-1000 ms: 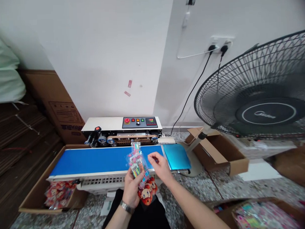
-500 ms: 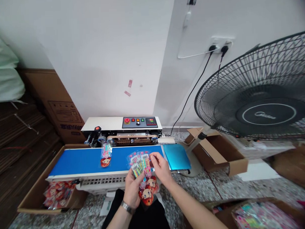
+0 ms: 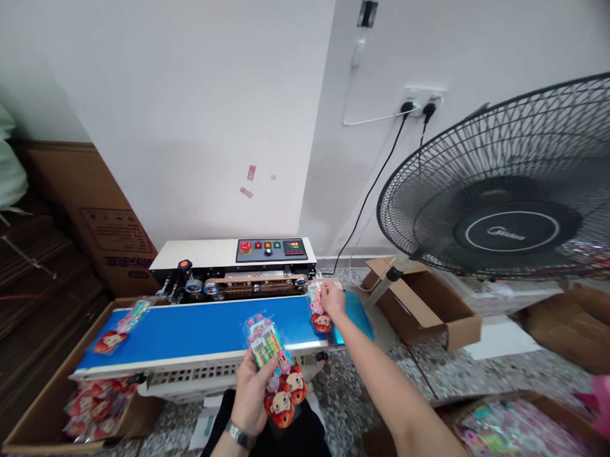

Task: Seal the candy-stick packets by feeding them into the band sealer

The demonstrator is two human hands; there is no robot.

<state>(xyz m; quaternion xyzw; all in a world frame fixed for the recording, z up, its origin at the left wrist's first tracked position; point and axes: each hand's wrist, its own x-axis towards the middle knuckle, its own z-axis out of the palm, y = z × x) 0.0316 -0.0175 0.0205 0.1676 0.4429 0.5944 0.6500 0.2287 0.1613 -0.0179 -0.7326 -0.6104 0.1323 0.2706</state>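
My left hand (image 3: 253, 390) is closed round a fanned stack of clear plastic packets (image 3: 274, 369), which show barcodes, striped colours and red-haired cartoon heads at the lower end. Over the right end of the blue conveyor belt (image 3: 198, 325), my right hand (image 3: 333, 299) pinches the top of a single packet (image 3: 320, 314) of the same kind, close to the sealing rollers. Another packet (image 3: 122, 327) lies tilted at the belt's left end. Behind the belt stands the band sealing machine (image 3: 200, 253), its control panel (image 3: 270, 250) lit.
A carton (image 3: 47, 437) of finished-looking packets sits under the belt's left end. To the right are a large fan (image 3: 510, 228), an open carton (image 3: 428, 304) and a box of colourful packets (image 3: 527, 427). Flattened cardboard (image 3: 89, 209) leans at left.
My right hand has moved from the stack up to the belt's right end, carrying one packet. The packet on the belt has travelled left and turned. The view has shifted slightly.
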